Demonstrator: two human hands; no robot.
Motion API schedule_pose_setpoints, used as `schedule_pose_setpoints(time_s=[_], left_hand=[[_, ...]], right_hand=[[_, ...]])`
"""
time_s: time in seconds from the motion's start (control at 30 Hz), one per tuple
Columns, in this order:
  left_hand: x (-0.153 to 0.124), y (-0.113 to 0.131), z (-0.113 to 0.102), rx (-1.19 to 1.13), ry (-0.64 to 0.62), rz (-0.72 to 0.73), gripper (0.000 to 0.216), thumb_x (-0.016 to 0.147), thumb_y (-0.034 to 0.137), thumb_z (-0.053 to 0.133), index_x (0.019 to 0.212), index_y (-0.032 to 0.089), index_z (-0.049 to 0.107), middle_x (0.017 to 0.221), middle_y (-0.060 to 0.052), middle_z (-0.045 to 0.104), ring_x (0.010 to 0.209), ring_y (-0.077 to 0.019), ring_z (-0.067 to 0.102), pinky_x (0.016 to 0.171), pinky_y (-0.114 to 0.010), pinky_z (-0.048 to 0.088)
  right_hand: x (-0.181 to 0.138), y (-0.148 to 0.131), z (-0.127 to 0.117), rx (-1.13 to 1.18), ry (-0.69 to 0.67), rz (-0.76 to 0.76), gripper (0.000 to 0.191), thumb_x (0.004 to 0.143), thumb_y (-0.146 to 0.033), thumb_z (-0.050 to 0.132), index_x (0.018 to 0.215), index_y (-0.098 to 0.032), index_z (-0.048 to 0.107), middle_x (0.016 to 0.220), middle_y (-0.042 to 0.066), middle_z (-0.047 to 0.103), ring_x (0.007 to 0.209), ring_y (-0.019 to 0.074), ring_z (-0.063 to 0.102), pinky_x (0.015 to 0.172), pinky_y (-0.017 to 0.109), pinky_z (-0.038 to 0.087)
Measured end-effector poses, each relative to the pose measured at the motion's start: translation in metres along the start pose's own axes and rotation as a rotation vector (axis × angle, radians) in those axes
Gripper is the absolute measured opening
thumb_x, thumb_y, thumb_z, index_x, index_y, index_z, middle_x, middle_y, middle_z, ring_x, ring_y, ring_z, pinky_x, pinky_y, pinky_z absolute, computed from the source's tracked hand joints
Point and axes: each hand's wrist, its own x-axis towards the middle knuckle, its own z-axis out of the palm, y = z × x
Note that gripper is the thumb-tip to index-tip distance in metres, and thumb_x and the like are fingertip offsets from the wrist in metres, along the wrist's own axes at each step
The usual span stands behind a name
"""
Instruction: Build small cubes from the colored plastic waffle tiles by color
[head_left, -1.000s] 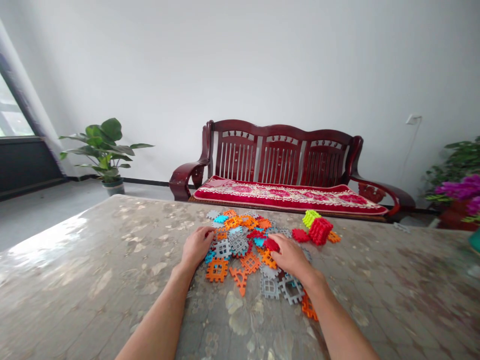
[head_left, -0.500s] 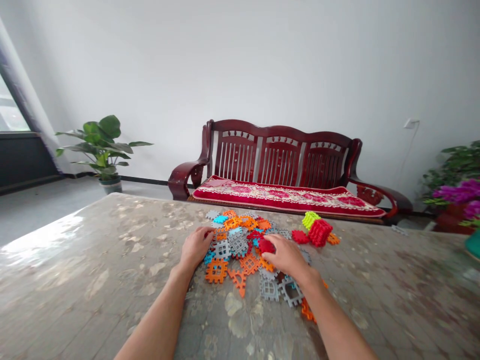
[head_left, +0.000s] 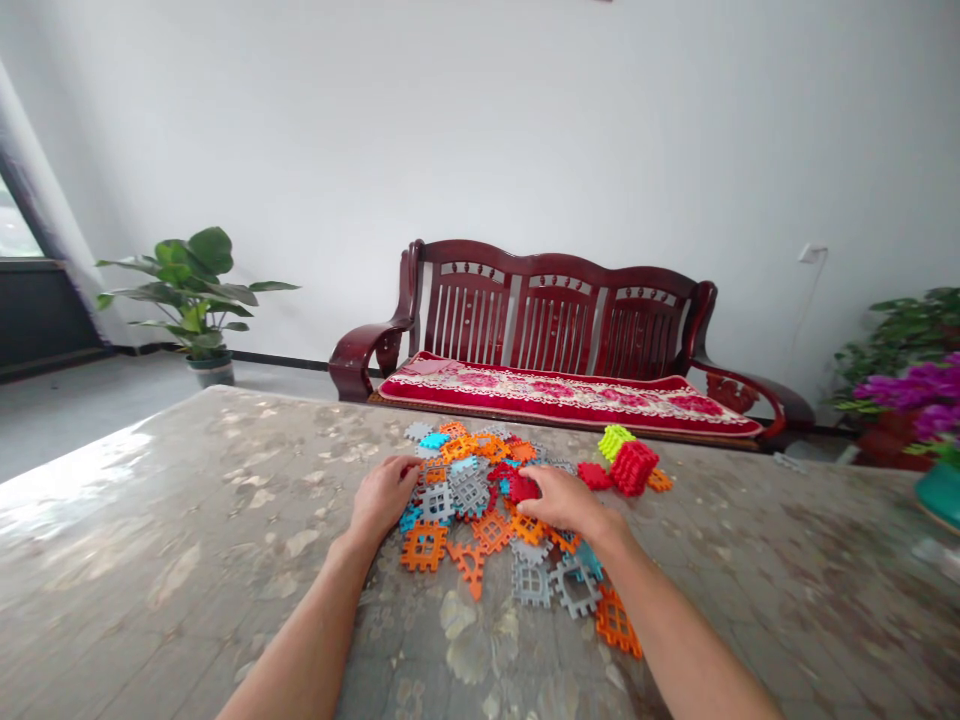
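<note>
A loose heap of toothed plastic building tiles lies on the table in front of me. It holds grey tiles point(head_left: 470, 494), orange tiles point(head_left: 424, 547), blue tiles point(head_left: 434, 440) and red ones. My left hand point(head_left: 382, 496) rests at the left edge of the heap, fingers loosely bent and touching the tiles, with nothing visible in them. On the right side, my right hand point(head_left: 564, 499) has its thumb and fingers around a red tile point(head_left: 523, 488), low over the heap. Beyond this hand sit a red cube point(head_left: 634, 467) and a yellow-green block point(head_left: 615, 440).
A patterned cloth covers the table point(head_left: 225, 560). Past its far edge stands a dark red wooden bench point(head_left: 559, 320) with a red cushion point(head_left: 570, 392). A leafy potted plant point(head_left: 199, 290) is at left, purple flowers point(head_left: 919, 392) at right.
The view has shifted slightly to the left. My right forearm has moved a little right, uncovering more of the orange tile beside it. Both hands stay at the heap.
</note>
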Motion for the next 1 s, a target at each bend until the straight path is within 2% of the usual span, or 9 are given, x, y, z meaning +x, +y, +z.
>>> schedule_pose_setpoints(time_s=[0.2,0.3,0.4,0.5,0.6,0.7,0.83,1.0], left_hand=[[0.002,-0.002,0.001,0.009,-0.003,-0.002,0.037,0.090,0.037,0.041,0.109,0.027,0.071,0.120,-0.003,0.068,0.108,-0.0199,0.063,0.095,-0.029,0.044],[0.002,-0.003,0.002,0.013,-0.009,-0.008,0.037,0.090,0.037,0.041,0.109,0.027,0.071,0.120,-0.004,0.068,0.109,-0.0201,0.062,0.095,-0.029,0.044],[0.002,-0.003,0.002,0.007,-0.016,-0.015,0.038,0.090,0.037,0.040,0.111,0.026,0.070,0.122,-0.004,0.067,0.109,-0.0209,0.062,0.096,-0.030,0.044],[0.003,-0.004,0.002,-0.005,-0.014,-0.011,0.038,0.090,0.036,0.041,0.111,0.026,0.070,0.121,-0.004,0.067,0.109,-0.0205,0.062,0.096,-0.030,0.044],[0.003,-0.005,0.003,-0.005,-0.004,-0.002,0.037,0.089,0.036,0.041,0.109,0.026,0.071,0.120,-0.004,0.068,0.108,-0.0199,0.062,0.096,-0.029,0.044],[0.003,-0.006,0.004,-0.004,0.006,0.002,0.036,0.089,0.036,0.042,0.108,0.026,0.071,0.119,-0.003,0.068,0.106,-0.0193,0.063,0.096,-0.028,0.044],[0.003,-0.007,0.005,-0.001,0.018,-0.003,0.035,0.089,0.036,0.043,0.108,0.027,0.071,0.119,-0.002,0.068,0.105,-0.0185,0.063,0.095,-0.027,0.045],[0.004,-0.008,0.006,0.002,0.003,-0.007,0.037,0.089,0.038,0.042,0.109,0.026,0.071,0.120,-0.004,0.068,0.107,-0.0201,0.062,0.096,-0.029,0.044]], right_hand=[[-0.001,-0.017,-0.007,-0.111,-0.047,0.023,0.038,0.077,-0.034,0.063,0.113,-0.023,0.067,0.119,0.009,0.068,0.110,0.0267,0.062,0.089,0.035,0.044],[-0.001,-0.017,-0.009,-0.113,-0.054,0.007,0.038,0.077,-0.033,0.063,0.113,-0.023,0.067,0.119,0.008,0.068,0.108,0.0265,0.062,0.088,0.034,0.045],[0.001,0.001,-0.015,-0.086,0.016,-0.003,0.043,0.076,-0.035,0.066,0.118,-0.025,0.066,0.119,0.007,0.067,0.107,0.0255,0.062,0.089,0.033,0.044],[0.001,0.035,-0.028,-0.124,0.118,0.040,0.053,0.077,-0.037,0.067,0.129,-0.025,0.060,0.126,0.007,0.065,0.114,0.0261,0.057,0.095,0.035,0.041],[-0.001,0.071,-0.043,-0.255,0.104,0.116,0.056,0.077,-0.033,0.067,0.132,-0.023,0.058,0.127,0.010,0.064,0.116,0.0279,0.055,0.097,0.037,0.038],[-0.002,0.094,-0.051,-0.345,0.094,0.169,0.058,0.076,-0.033,0.068,0.133,-0.024,0.058,0.130,0.011,0.062,0.120,0.0301,0.050,0.099,0.040,0.035],[-0.002,0.106,-0.049,-0.433,0.069,0.124,0.060,0.074,-0.034,0.069,0.132,-0.025,0.059,0.127,0.009,0.064,0.126,0.0307,0.045,0.109,0.045,0.023],[0.001,0.108,-0.048,-0.498,-0.005,0.074,0.064,0.069,-0.035,0.068,0.132,-0.024,0.059,0.130,0.010,0.063,0.134,0.0335,0.038,0.115,0.050,0.006]])
